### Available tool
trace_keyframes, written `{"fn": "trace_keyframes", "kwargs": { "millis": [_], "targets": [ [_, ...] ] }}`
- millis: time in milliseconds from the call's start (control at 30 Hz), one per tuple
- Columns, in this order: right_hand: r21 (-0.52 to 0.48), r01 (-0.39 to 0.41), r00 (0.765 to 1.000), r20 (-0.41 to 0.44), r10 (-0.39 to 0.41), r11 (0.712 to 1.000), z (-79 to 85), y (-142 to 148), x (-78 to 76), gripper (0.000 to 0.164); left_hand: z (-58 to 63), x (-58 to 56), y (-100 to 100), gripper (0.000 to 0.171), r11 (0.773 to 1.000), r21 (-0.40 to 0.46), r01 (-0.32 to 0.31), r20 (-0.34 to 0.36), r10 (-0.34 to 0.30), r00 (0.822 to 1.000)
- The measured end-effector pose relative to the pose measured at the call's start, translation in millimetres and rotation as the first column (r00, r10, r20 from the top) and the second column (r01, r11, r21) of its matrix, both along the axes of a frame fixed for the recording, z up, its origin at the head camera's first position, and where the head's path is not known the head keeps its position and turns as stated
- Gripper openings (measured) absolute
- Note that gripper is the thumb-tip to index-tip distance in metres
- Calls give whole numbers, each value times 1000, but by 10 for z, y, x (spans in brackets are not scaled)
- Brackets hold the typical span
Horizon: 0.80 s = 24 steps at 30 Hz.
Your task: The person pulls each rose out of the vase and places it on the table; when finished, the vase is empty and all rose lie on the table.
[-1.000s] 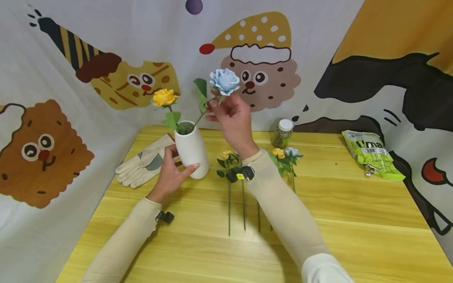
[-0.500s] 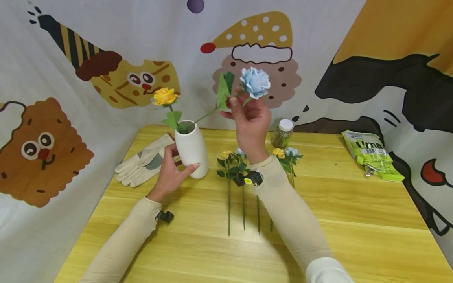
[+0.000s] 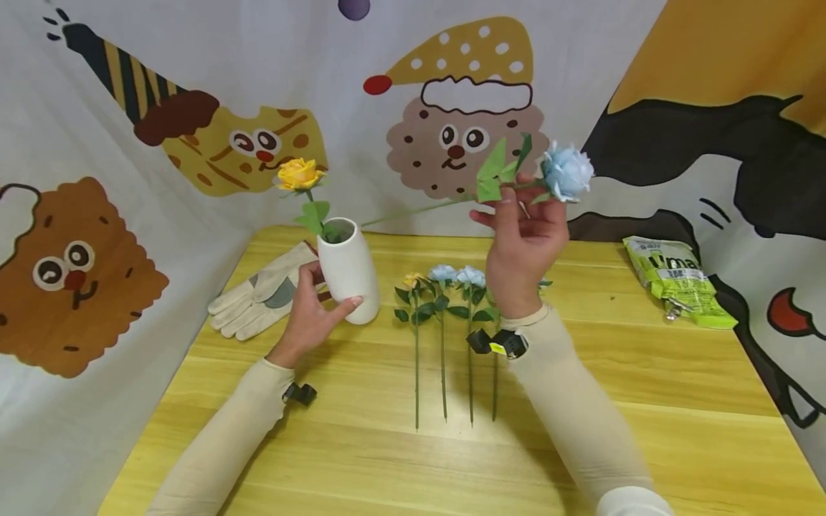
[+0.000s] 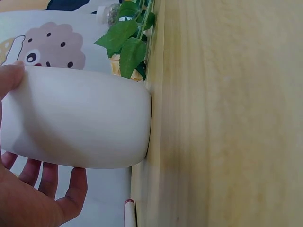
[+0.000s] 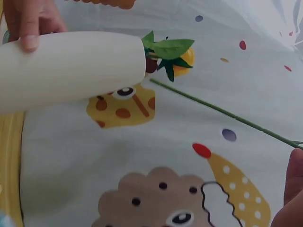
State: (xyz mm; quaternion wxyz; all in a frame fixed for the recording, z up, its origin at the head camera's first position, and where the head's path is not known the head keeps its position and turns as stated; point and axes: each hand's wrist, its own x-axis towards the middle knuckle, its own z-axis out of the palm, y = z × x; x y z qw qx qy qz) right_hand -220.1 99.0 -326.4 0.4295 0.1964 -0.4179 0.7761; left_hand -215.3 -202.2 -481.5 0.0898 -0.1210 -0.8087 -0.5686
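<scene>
My left hand grips a white vase standing on the table, with the thumb on the near side and the fingers round the left. A yellow rose stands in the vase. To the right, my right hand pinches a blue rose by the stem just below its bloom. Its long green stem slants back toward the vase, and in the right wrist view the stem's tip lies just outside the vase mouth. In the left wrist view the vase hides part of my fingers.
Several yellow and blue roses lie in a row on the wooden table. A work glove lies left of the vase. A green bag lies at the right. A printed cloth hangs behind.
My right hand has moved right with the blue rose, drawing its stem out of the vase and tilting it nearly level. The left hand and vase have stayed in place.
</scene>
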Motion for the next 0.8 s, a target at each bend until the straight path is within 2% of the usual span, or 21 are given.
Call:
{"fn": "trace_keyframes", "kwargs": {
  "millis": [167,333,633,800],
  "targets": [
    [-86,-16,996,83,23,996,-83,253,108,14,-1,-4,-2,84,1000,1,0,-4,0,1000],
    [-98,-68,986,145,81,993,-276,521,217,12,5,-10,11,83,1000,12,10,3,-10,1000],
    [-32,-199,950,239,201,979,-567,919,362,18,21,14,24,84,1000,17,0,14,0,1000],
    [50,-186,916,369,155,981,-668,1115,386,22,17,20,26,86,1000,21,-2,9,2,1000]
  ]
}}
